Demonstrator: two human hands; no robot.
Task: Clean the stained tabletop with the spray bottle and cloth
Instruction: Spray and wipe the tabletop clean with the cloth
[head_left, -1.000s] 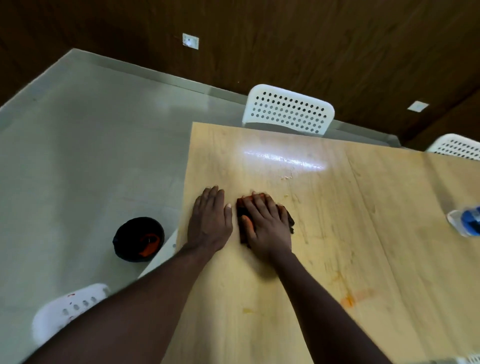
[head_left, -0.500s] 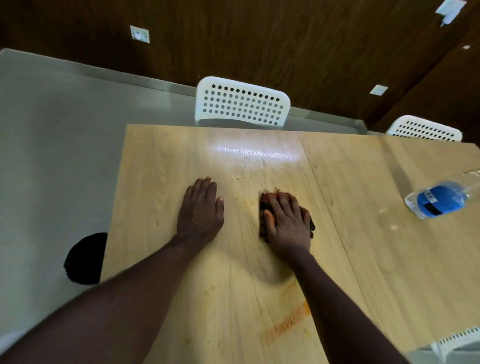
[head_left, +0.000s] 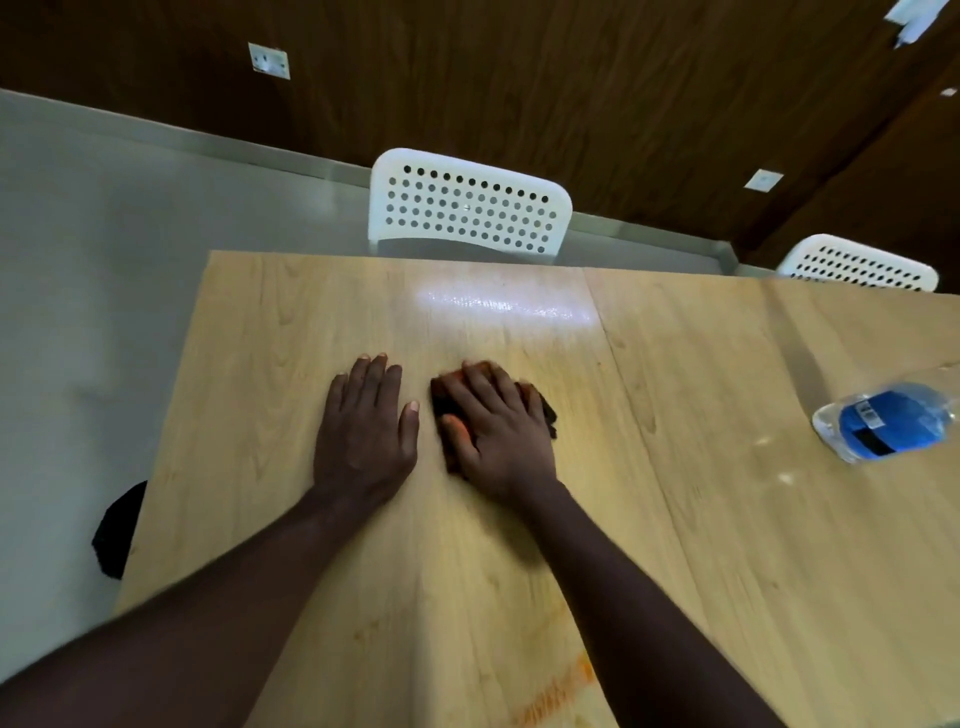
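right hand presses cloth onto tabletop.

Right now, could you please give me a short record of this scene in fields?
left hand: flat on the tabletop, holding nothing
right hand: pressing flat on the cloth
cloth: dark, orange-tinged, mostly under the right hand
bottle: blue label, on its side, far right
stain: orange streak near the front edge, clear of the cloth
chairs: two white, at the far side
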